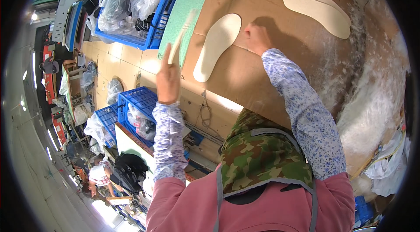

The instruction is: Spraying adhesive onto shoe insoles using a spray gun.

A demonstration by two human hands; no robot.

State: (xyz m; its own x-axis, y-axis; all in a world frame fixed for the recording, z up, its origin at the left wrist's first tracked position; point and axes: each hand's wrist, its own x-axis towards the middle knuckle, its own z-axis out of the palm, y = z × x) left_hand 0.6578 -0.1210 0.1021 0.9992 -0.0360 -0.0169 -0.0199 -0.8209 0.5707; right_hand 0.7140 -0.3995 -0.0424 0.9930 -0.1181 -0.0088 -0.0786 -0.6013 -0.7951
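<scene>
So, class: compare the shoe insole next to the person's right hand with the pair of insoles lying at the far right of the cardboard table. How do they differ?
The near insole lies alone; the far insoles are two, stacked and overlapping. The near insole has the right hand at its edge, while the far insoles lie apart from both hands. The near insole lies on bare cardboard; the far insoles lie by white crusted residue. All are cream, flat and foot-shaped.

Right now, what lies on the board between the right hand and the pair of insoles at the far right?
In the head view, only bare brown board separates the right hand from the stacked insoles.
</scene>
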